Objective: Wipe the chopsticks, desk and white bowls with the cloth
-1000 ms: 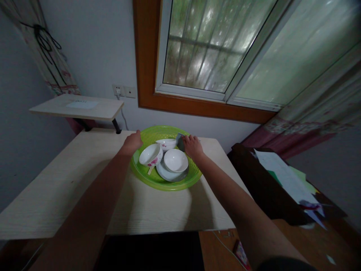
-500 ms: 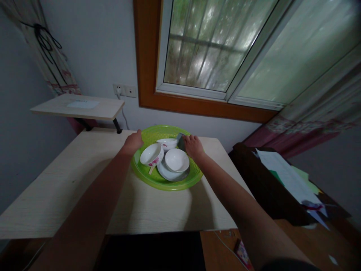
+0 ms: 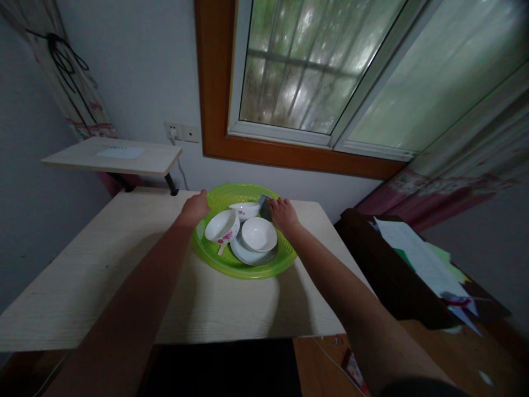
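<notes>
A round green plastic basket rests on the pale wooden table. My left hand is closed on its left rim. My right hand is closed over its right rim, fingertips inside beside a flat grey-blue piece whose kind I cannot make out. Inside, a flower-patterned white bowl leans tilted at the left. A plain white bowl sits on a white plate. Behind them lies another white flowered dish. A short pale strip pokes out below the left bowl.
A small raised shelf with a paper on it stands at the table's back left. A wall socket with a plugged-in cord is behind. Window frame borders the back; a dark piece of furniture with papers stands at the right.
</notes>
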The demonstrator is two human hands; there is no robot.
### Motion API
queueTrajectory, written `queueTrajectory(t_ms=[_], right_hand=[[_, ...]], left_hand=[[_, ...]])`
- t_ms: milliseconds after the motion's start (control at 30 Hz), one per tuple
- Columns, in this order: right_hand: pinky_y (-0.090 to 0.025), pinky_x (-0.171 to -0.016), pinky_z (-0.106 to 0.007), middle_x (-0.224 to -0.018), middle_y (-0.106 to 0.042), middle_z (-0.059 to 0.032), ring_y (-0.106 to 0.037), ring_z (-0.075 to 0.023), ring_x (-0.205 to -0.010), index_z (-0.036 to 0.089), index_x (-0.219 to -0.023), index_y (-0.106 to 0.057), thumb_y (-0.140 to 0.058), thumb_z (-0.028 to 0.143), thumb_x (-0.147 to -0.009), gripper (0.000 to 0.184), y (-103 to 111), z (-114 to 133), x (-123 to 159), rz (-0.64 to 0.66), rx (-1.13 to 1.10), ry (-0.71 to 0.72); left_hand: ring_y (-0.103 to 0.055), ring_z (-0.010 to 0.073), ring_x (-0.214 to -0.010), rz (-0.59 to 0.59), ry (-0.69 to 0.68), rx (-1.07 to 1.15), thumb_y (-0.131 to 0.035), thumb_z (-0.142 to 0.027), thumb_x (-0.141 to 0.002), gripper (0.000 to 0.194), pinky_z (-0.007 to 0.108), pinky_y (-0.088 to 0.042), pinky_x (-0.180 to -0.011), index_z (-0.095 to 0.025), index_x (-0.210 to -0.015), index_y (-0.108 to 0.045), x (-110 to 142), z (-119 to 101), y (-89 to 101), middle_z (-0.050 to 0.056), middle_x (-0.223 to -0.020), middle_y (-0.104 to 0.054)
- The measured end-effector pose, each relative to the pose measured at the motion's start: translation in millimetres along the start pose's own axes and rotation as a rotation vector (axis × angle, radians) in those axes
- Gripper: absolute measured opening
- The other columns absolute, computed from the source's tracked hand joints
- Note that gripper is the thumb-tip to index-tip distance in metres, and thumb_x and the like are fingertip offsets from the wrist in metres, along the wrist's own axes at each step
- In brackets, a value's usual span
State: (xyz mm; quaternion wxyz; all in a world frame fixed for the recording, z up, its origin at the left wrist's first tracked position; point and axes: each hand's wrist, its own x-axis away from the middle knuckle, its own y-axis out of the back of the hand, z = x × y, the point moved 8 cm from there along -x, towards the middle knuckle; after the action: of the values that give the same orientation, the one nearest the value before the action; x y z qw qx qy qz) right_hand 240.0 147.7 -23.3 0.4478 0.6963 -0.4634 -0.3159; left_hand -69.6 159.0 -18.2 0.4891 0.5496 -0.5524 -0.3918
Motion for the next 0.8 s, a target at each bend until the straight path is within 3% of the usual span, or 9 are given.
queueTrajectory(t_ms=[300, 633, 800], right_hand=[[-0.039, -0.106, -0.046, -0.146, -0.069, -0.0233, -0.056, -0.0360, -0.133, 0.012, -0.157, -0.066, -0.031, 0.018, -0.116, 0.054, 5, 8, 7, 0.050, 0.028, 0.078], [-0.041, -0.107, -0.046, -0.149, -0.067, -0.0238, -0.059, -0.0369, -0.134, 0.015, -0.155, -0.069, -0.038, 0.021, -0.116, 0.050, 18, -1, 35, 0.094, 0.024, 0.150], [-0.046, -0.106, -0.043, -0.146, -0.071, -0.0228, -0.065, -0.0369, -0.132, 0.015, -0.117, -0.086, -0.055, 0.028, -0.112, 0.034, 26, -3, 62, 0.217, 0.038, 0.218]], left_hand=[[-0.077, 0.0355, -0.131, 0.001, 0.034, 0.014, -0.068, -0.020, -0.102, 0.052, 0.037, -0.057, -0.099, -0.016, -0.153, -0.059, 0, 1, 0.1, 0.024, -0.141, -0.078], [-0.076, 0.0365, -0.131, 0.006, 0.051, 0.004, -0.067, -0.023, -0.102, 0.052, 0.039, -0.058, -0.099, -0.017, -0.154, -0.059, -2, 2, -1.7, 0.023, -0.142, -0.078], [-0.077, 0.0382, -0.130, 0.007, 0.050, -0.002, -0.063, -0.022, -0.103, 0.052, 0.041, -0.059, -0.097, -0.016, -0.154, -0.058, -1, 1, -1.5, 0.024, -0.142, -0.077]])
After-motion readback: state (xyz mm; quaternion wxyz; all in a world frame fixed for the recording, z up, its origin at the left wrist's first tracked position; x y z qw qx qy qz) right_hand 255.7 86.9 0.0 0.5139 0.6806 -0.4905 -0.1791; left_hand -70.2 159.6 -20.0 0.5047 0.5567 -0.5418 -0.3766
